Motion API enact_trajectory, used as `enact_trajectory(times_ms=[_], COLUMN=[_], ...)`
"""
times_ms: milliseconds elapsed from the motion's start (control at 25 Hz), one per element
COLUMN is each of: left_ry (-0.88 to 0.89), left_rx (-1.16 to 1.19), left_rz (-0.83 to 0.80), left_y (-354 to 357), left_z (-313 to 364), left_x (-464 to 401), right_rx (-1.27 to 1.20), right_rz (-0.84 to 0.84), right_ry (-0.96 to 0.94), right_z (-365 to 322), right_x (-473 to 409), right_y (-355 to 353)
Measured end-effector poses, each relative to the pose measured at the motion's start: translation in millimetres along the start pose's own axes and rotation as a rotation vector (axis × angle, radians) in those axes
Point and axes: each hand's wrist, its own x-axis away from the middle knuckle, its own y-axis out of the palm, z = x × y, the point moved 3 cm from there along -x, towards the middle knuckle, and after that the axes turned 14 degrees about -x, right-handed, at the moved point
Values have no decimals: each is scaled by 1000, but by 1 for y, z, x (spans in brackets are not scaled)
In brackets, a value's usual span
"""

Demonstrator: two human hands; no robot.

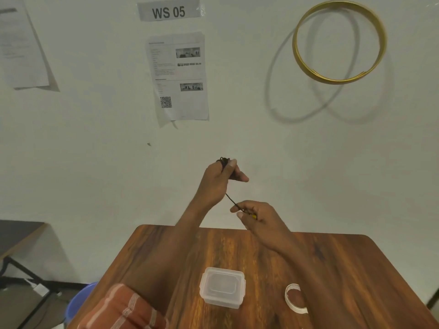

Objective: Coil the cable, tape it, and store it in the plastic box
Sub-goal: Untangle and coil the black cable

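My left hand [219,180] is raised above the table's far edge and grips a small bundle of thin black cable [223,160] wound round its fingers. A short taut stretch of the cable runs down and right to my right hand [257,216], which pinches the cable's end, where a bit of yellow shows. A clear plastic box [222,287] with its lid on sits on the wooden table [344,269] near me. A roll of white tape [294,301] lies to the right of the box, partly behind my right forearm.
The table stands against a white wall with taped paper sheets [178,77] and a hanging coil of brass-coloured wire [339,41]. A dark side table [16,233] and a blue bin [80,298] are at the lower left, beside the table.
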Motion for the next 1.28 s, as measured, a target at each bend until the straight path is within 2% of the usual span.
enact_trajectory(times_ms=[80, 160, 280, 360, 440, 600, 680, 760, 840, 880, 1040, 1160, 1280], left_ry=[-26, -94, -207, -230, -233, -233, -221, -195, -168, -163, -231, -228, -235], left_rx=[-144, -55, 341, 615, 777, 1170, 1371, 1500, 1539, 1531, 1391, 1280, 1138], left_rz=[-125, -322, -558, -655, -689, -626, -561, -499, -451, -423, -305, -388, -448], left_y=[8, 15, 27, 33, 34, 33, 37, 39, 42, 42, 48, 45, 39], left_z=[-18, -30, -30, -28, -29, -26, -24, -23, -25, -25, -33, -44, -59], left_x=[8, 20, 41, 49, 52, 51, 46, 41, 39, 39, 46, 53, 62], right_rx=[131, 133, -74, -185, -239, -360, -518, -784, -947, -940, -591, -447, -504], right_rz=[-25, -32, -52, -53, -46, 17, 31, 64, 80, 87, 140, 89, 114], right_ry=[-32, -37, -5, 21, 7, 41, 93, 167, 209, 201, 156, 186, 298], right_z=[-14, -27, -36, -33, -32, -9, 9, 18, 13, 10, -6, -7, 1], right_x=[-2, -10, -24, -28, -27, -23, -19, -14, -8, -8, -11, -11, -3], right_y=[-20, -42, -60, -61, -59, -37, -14, 9, 21, 23, 17, 16, 18])
